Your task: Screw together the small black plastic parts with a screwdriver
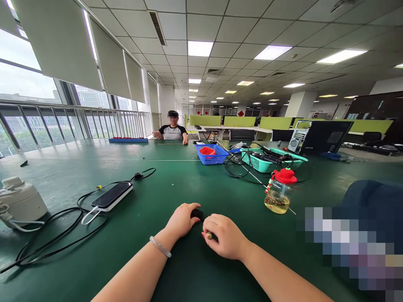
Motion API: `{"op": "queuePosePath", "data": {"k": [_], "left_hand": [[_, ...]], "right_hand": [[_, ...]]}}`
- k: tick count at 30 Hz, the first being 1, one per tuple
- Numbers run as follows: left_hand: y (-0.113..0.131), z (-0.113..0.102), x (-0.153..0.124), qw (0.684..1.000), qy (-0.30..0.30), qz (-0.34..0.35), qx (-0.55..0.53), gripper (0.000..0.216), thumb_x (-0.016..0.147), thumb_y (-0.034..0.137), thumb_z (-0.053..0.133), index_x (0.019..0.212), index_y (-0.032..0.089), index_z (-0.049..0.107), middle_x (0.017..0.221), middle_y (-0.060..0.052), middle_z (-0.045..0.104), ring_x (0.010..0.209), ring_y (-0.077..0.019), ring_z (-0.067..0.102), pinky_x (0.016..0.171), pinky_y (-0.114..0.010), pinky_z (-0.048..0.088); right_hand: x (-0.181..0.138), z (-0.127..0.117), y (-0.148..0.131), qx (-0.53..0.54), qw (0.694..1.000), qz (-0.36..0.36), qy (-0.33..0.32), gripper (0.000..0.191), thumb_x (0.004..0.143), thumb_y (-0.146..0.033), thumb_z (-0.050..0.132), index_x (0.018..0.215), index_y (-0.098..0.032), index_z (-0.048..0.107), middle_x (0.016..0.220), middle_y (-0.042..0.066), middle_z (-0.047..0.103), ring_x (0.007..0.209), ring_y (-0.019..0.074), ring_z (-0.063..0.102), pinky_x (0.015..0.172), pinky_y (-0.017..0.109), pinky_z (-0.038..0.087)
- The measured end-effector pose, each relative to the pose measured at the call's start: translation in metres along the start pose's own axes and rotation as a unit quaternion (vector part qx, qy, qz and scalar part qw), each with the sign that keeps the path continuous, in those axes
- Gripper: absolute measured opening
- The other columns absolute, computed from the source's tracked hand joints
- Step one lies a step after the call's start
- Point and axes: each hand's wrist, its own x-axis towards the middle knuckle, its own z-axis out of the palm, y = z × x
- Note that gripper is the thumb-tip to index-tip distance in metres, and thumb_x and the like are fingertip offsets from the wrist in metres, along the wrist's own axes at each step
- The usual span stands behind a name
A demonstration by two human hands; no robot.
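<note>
Bare forearms (pixel 135 264) reach over the green tabletop (pixel 176 184), a pale bangle (pixel 160 247) on the left wrist. Between the left hand's (pixel 179 221) thumb and fingers, which curl partly around and grip it, lies a small black object (pixel 197 214), just beside the right hand (pixel 226 237). That hand is curled into a fist around a brownish, round-ended item (pixel 209 235), mostly hidden.

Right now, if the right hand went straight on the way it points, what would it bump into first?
Probably the small black object held in the left hand, just ahead of the right hand. Depth is unclear, so the left hand itself might come first.
</note>
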Motion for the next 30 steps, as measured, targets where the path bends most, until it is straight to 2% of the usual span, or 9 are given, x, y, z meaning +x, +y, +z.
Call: {"op": "queuePosePath", "data": {"k": [3,7,10,13,15,18,22,26,30], "left_hand": [[-0.004,0.002,0.002,0.997,-0.002,-0.042,-0.062,0.058,0.072,0.025,0.069,0.129,0.026,0.054,0.108,-0.004,0.071,0.104,-0.0237,0.063,0.094,-0.035,0.047],[-0.004,0.000,0.002,0.991,-0.002,-0.062,-0.115,0.064,0.068,0.026,0.072,0.129,0.027,0.053,0.108,-0.002,0.072,0.099,-0.0225,0.065,0.091,-0.034,0.049],[-0.004,-0.002,0.000,0.991,-0.004,-0.057,-0.118,0.061,0.068,0.026,0.071,0.127,0.027,0.055,0.108,-0.002,0.072,0.098,-0.0227,0.066,0.090,-0.034,0.049],[-0.005,-0.002,0.000,0.991,-0.008,-0.053,-0.122,0.059,0.069,0.022,0.068,0.126,0.026,0.056,0.109,-0.002,0.072,0.100,-0.0218,0.066,0.092,-0.032,0.049],[-0.006,-0.001,0.001,0.991,-0.008,-0.055,-0.119,0.058,0.069,0.019,0.068,0.125,0.026,0.057,0.110,-0.002,0.072,0.102,-0.0215,0.066,0.093,-0.031,0.048],[-0.007,0.002,0.002,0.992,-0.004,-0.061,-0.109,0.055,0.069,0.020,0.069,0.123,0.026,0.059,0.112,-0.003,0.072,0.104,-0.0219,0.065,0.095,-0.031,0.048],[-0.007,0.005,0.004,0.993,0.005,-0.057,-0.107,0.048,0.070,0.019,0.069,0.118,0.024,0.063,0.113,-0.004,0.071,0.106,-0.0220,0.065,0.096,-0.031,0.047],[-0.006,0.004,0.004,0.995,0.013,-0.037,-0.088,0.038,0.070,0.021,0.069,0.108,0.024,0.067,0.109,-0.004,0.072,0.104,-0.0232,0.064,0.094,-0.033,0.048],[-0.004,0.002,0.003,0.998,0.017,-0.033,-0.060,0.036,0.070,0.021,0.069,0.106,0.024,0.068,0.108,-0.004,0.072,0.106,-0.0235,0.062,0.095,-0.034,0.048]], "right_hand": [[0.000,-0.002,0.012,0.084,0.986,0.122,0.079,0.020,0.089,-0.025,0.044,0.070,-0.021,0.051,0.068,0.000,0.055,0.063,0.0146,0.048,0.060,0.026,0.038],[-0.002,-0.001,0.034,0.206,0.911,0.300,0.192,0.043,0.085,-0.051,0.055,0.058,-0.022,0.041,0.052,-0.006,0.035,0.048,0.0108,0.034,0.048,0.024,0.030],[-0.005,0.004,0.047,0.243,0.873,0.358,0.227,0.050,0.082,-0.061,0.056,0.056,-0.021,0.043,0.051,-0.006,0.035,0.048,0.0108,0.034,0.048,0.024,0.029],[-0.007,0.009,0.051,0.246,0.858,0.382,0.241,0.052,0.087,-0.065,0.045,0.060,-0.021,0.052,0.056,-0.002,0.044,0.049,0.0126,0.040,0.049,0.025,0.033],[-0.007,0.010,0.048,0.224,0.866,0.372,0.249,0.053,0.090,-0.064,0.040,0.065,-0.020,0.057,0.070,0.002,0.054,0.055,0.0141,0.048,0.053,0.027,0.039],[-0.006,0.005,0.038,0.140,0.901,0.326,0.249,0.051,0.095,-0.058,0.033,0.071,-0.021,0.058,0.085,0.005,0.059,0.069,0.0176,0.056,0.065,0.029,0.044],[-0.004,-0.007,0.025,0.020,0.944,0.254,0.208,0.046,0.100,-0.046,0.024,0.070,-0.022,0.051,0.065,0.001,0.056,0.063,0.0173,0.053,0.067,0.030,0.040],[-0.004,-0.010,0.015,-0.003,0.983,0.092,0.157,0.037,0.099,-0.033,0.030,0.069,-0.022,0.050,0.059,-0.002,0.054,0.057,0.0148,0.047,0.077,0.033,0.039],[-0.002,-0.005,0.006,-0.041,0.995,-0.028,0.086,0.026,0.093,-0.024,0.040,0.070,-0.022,0.052,0.057,-0.004,0.050,0.055,0.0128,0.042,0.086,0.036,0.037]]}}
